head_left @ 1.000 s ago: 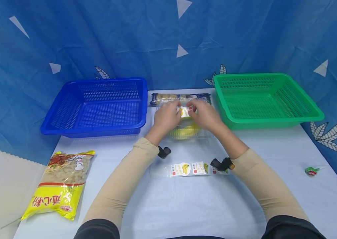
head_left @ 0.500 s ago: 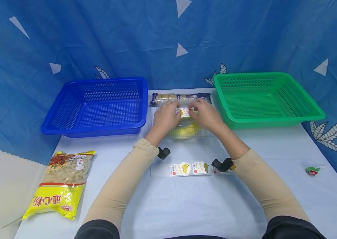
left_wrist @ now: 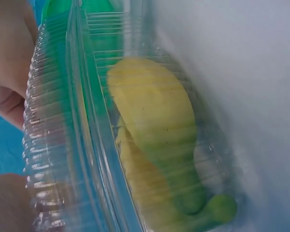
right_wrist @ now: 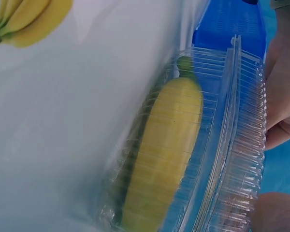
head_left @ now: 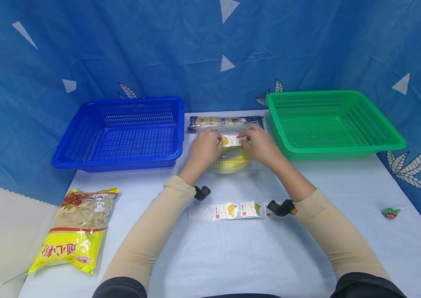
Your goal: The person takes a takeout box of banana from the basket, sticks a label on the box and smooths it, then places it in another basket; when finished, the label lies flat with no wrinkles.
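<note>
A clear plastic clamshell box (head_left: 255, 165), lid down, stands mid-table with yellow, green-tipped bananas (left_wrist: 154, 111) inside; the right wrist view also shows a banana (right_wrist: 166, 150) through the ribbed wall. On the lid lies a white banana sticker (head_left: 231, 140). My left hand (head_left: 204, 147) is over the lid at the sticker's left end, and my right hand (head_left: 262, 144) is at its right end. Both have loosely bent fingers, with the fingertips close to the sticker's edges. Nothing shows gripped in either hand. In both wrist views the lid partly hides the hands.
Behind the box lies a long dark-and-gold packet (head_left: 226, 121). A blue basket (head_left: 117, 163) stands left, a green basket (head_left: 341, 151) right. In front is a sticker strip (head_left: 236, 210). A pasta bag (head_left: 74, 231) lies front left, a lollipop (head_left: 390, 213) far right.
My hands have drawn slightly apart, the left to the left and the right to the right, so more of the sticker shows. The box has stayed in place.
</note>
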A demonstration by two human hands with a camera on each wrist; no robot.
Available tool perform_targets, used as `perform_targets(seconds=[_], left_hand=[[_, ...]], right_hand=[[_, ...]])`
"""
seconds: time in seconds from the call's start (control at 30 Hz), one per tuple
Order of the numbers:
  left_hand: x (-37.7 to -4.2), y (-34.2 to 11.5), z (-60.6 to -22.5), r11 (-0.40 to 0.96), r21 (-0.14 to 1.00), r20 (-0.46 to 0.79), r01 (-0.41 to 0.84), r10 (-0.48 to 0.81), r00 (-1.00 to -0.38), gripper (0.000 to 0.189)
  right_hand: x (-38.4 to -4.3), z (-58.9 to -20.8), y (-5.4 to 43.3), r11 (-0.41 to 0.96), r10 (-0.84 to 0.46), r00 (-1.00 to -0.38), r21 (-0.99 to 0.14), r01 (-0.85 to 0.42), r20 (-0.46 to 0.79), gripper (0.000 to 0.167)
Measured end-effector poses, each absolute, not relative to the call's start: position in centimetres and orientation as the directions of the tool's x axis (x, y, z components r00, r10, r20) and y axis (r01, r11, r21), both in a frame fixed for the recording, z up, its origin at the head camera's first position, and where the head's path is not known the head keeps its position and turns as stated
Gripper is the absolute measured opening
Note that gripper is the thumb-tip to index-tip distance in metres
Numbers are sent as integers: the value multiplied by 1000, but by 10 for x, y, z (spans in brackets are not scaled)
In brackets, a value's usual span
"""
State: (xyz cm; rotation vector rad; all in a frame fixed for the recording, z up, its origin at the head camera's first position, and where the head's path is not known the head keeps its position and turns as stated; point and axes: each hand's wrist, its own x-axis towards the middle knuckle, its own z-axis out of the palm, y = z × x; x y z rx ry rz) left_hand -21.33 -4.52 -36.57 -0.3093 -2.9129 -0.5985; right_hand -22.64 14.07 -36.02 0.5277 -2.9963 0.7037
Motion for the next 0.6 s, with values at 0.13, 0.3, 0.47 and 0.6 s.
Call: perform_targets(seconds=[0.13, 0.3, 0.47, 0.6], left_hand=[[-212, -47, -366, 889, 399, 205, 226, 154, -967, 20], [-213, -46, -369, 892, 392, 201, 225, 155, -967, 22], [-213, -47, -370, 893, 387, 218, 231, 154, -964, 21], [-212, -48, -370, 888, 393, 232, 239, 156, -960, 20]], right_hand=[[-225, -361, 143, 831, -324, -941, -445, -334, 100, 28], [-227, -362, 140, 835, -324, -941, -440, -331, 92, 28], [-226, -363, 139, 836, -330, -940, -437, -332, 83, 27], [-223, -361, 141, 833, -319, -944, -452, -320, 80, 28]])
